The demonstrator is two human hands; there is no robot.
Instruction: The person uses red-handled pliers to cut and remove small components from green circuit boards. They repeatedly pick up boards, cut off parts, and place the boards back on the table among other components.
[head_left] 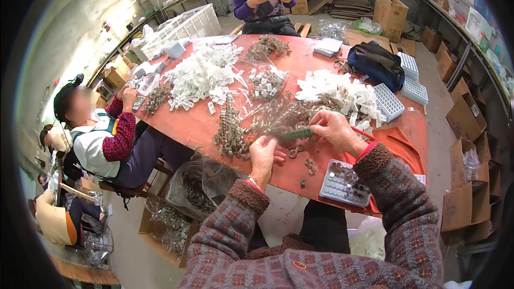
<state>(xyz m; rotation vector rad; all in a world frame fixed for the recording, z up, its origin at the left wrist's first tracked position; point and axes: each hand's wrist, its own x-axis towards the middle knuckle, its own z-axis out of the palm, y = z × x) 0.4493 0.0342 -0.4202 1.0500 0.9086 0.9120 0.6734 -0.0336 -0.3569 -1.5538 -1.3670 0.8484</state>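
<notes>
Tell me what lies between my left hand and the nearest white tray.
In the head view, small brownish pieces and one small green piece lie between your left hand and the tray, on the red tabletop.

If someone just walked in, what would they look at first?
Probably the big red table in the middle, with a large white heap towards its left and a smaller white heap towards its right. Closer in, a thin green strip shows between the left hand and the right hand.
</notes>
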